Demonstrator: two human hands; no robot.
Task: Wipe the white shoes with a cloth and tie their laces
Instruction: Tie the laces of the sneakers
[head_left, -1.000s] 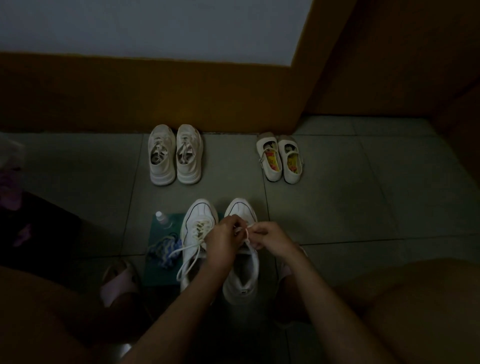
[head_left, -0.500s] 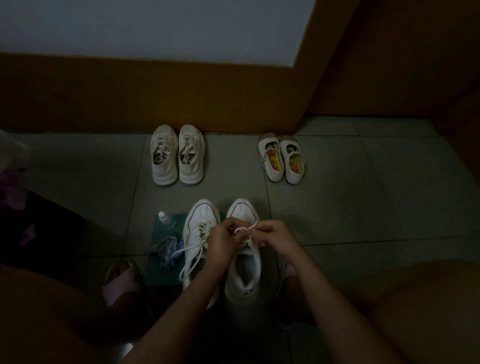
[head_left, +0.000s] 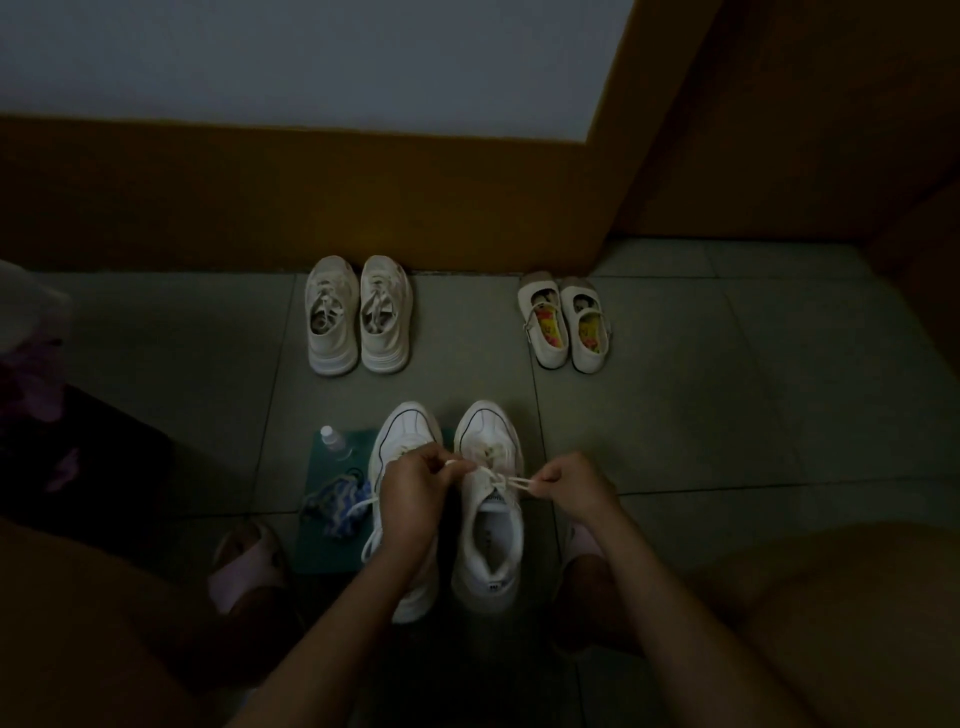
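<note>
Light: very dim; fine detail is hard to read.
Right white sneaker (head_left: 488, 551): stands upright on the tiled floor (head_left: 675, 405), toe toward 12 o'clock, just beside its partner at its 9 o'clock.
Lace (head_left: 511, 482): crossed into a knot over the tongue of the right white sneaker, with strands running out toward 9 and 3 o'clock into the two hands.
Left hand (head_left: 415, 493): fingers curled, pinching one end of the lace at the knot's 9 o'clock; it covers the middle of the left white sneaker.
Right hand (head_left: 571, 488): fingers curled, pinching a thin loop of the lace at the knot's 3 o'clock, off the shoe's side.
Left white sneaker (head_left: 402, 431): toe with a dark trim line shows past the left hand; its loose lace trails toward 8 o'clock.
Cloth (head_left: 337, 506): blue-and-white, bunched, lying on the mat at 9 o'clock from the left white sneaker, untouched by either hand.
Green mat (head_left: 311, 551): flat on the floor, partly under the left white sneaker.
Small bottle (head_left: 332, 441): on the mat's far corner, at 11 o'clock from the cloth.
Beige sneakers (head_left: 358, 317): a pair side by side at 11 o'clock from the white pair, near the brown skirting.
Strap shoes (head_left: 566, 325): a white pair with bright insoles at 1 o'clock, well apart from the hands.
Pink slipper (head_left: 244, 566): at 8 o'clock, beside the mat.
</note>
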